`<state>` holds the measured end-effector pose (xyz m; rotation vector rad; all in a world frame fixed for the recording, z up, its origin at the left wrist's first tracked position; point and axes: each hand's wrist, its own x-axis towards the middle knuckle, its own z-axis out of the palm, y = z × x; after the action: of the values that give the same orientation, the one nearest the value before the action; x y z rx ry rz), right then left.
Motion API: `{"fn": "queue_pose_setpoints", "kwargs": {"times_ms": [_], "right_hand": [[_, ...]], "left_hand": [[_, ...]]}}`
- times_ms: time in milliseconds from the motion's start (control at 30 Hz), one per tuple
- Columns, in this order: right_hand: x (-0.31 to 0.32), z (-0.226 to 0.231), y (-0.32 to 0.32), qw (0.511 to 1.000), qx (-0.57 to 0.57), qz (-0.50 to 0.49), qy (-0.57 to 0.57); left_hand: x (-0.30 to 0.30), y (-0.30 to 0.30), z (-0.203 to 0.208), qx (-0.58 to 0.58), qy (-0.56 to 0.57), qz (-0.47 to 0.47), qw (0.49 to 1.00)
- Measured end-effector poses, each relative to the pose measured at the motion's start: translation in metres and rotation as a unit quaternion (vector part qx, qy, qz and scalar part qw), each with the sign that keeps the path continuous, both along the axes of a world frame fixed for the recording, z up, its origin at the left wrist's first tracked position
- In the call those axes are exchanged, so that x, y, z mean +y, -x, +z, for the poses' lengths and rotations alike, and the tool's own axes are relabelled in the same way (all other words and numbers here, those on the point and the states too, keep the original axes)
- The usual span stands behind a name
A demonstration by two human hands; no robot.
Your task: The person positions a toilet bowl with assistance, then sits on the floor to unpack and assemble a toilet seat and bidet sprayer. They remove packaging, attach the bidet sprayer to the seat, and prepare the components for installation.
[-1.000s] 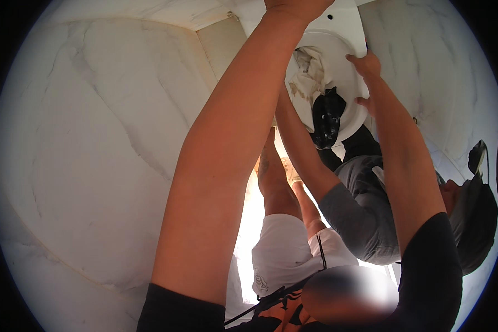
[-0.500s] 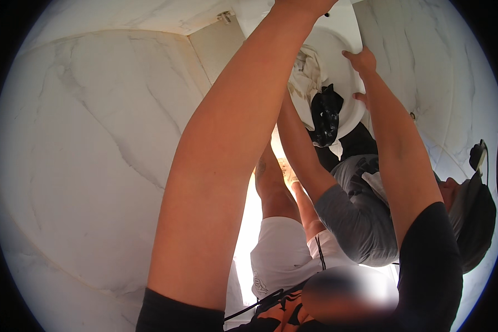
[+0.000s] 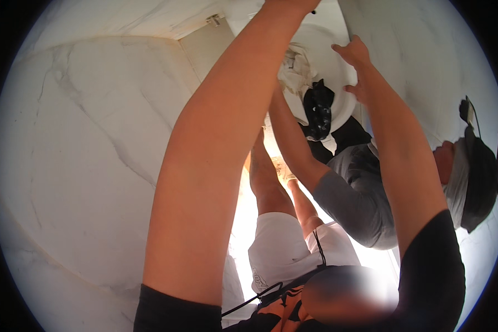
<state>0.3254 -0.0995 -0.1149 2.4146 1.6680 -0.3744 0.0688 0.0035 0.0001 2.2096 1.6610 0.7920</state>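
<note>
Reaching up with both arms to a round white bowl (image 3: 325, 41). Pressing on its right rim with the right hand (image 3: 355, 66): palm flat, fingers spread wide and loose, thumb out, gripping nothing. Hard to read the left hand (image 3: 290, 4) at the bowl's upper left edge, cut off by the picture's rim; cannot tell whether open or closed, or holding anything.

Inside the bowl, left of centre: a crumpled pale cloth (image 3: 294, 69), soft, wrinkled and grubby. Just below it, at the bowl's lower middle: a black bag (image 3: 317, 108), limp and shiny, hanging over the lower rim. Coming up from below the bowl toward the cloth: a co-worker's forearm in a grey sleeve (image 3: 343, 193), its hand hidden behind the left arm.

Seemingly midway: steadied by hand on two sides rather than fixed, with cloth and bag not yet taken out and nothing in view to show it fastened.

As for the bowl itself: smooth, glossy, hard-looking, probably ceramic or enamel, shallow and evenly curved. Around the bowl on all sides: polished white marble slabs (image 3: 83, 166) with thin grey veins, plus a small metal fitting (image 3: 213, 20) to the bowl's upper left.
</note>
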Motion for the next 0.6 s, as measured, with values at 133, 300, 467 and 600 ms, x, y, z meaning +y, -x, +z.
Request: {"fn": "queue_pose_setpoints", "kwargs": {"times_ms": [133,300,467,600], "right_hand": [[0.021,0.077,0.038,0.990,0.044,-0.135,0.007],[-0.025,0.213,0.127,0.951,0.245,-0.147,-0.114],[-0.119,0.360,0.160,0.949,0.226,0.094,-0.199],[-0.170,0.446,0.120,0.940,0.165,0.174,-0.244]], "left_hand": [[0.001,0.002,0.006,0.019,0.046,-0.004,0.999],[-0.009,0.004,0.013,0.025,0.048,0.022,0.998],[-0.012,0.012,0.011,0.042,0.080,-0.038,0.995],[-0.032,0.028,0.017,0.021,-0.053,-0.087,0.995]]}}
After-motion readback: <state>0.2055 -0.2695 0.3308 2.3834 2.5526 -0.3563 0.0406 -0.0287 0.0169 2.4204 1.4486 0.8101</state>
